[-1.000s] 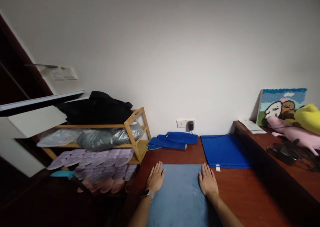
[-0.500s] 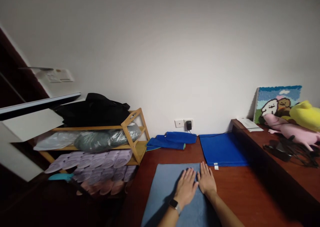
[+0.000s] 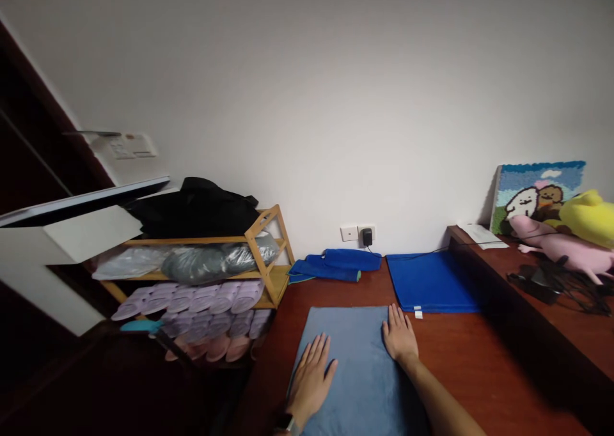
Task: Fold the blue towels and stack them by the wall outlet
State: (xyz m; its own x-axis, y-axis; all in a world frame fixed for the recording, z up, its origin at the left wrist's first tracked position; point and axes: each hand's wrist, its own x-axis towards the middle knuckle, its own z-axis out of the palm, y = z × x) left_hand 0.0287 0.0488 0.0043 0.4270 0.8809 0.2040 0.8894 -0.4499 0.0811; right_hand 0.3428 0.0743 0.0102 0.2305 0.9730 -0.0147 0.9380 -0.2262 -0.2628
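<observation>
A grey-blue cloth (image 3: 357, 365) lies flat on the reddish-brown table (image 3: 460, 365). My left hand (image 3: 313, 373) rests flat on the cloth's left part, fingers stretched out and thumb apart; a watch is on that wrist. At the cloth's upper right edge lies my right hand (image 3: 400, 334), palm down with its fingers extended. Neither hand holds anything. Just beyond my right hand is a flat blue cloth (image 3: 432, 282) with small white tags. Crumpled or loosely folded blue cloths (image 3: 330, 266) sit by the wall.
To the left stands a wooden rack (image 3: 268, 276) with a black bag (image 3: 196, 209), plastic-wrapped items and lilac slippers (image 3: 201, 298). The raised surface at right holds a pink plush toy (image 3: 551, 247), a yellow plush, cables and a picture (image 3: 542, 186). A black plug (image 3: 367, 236) sits in the wall socket.
My left hand has moved left and slightly toward me across the cloth, away from my right hand. My right hand stays near the cloth's right edge. The view has shifted slightly.
</observation>
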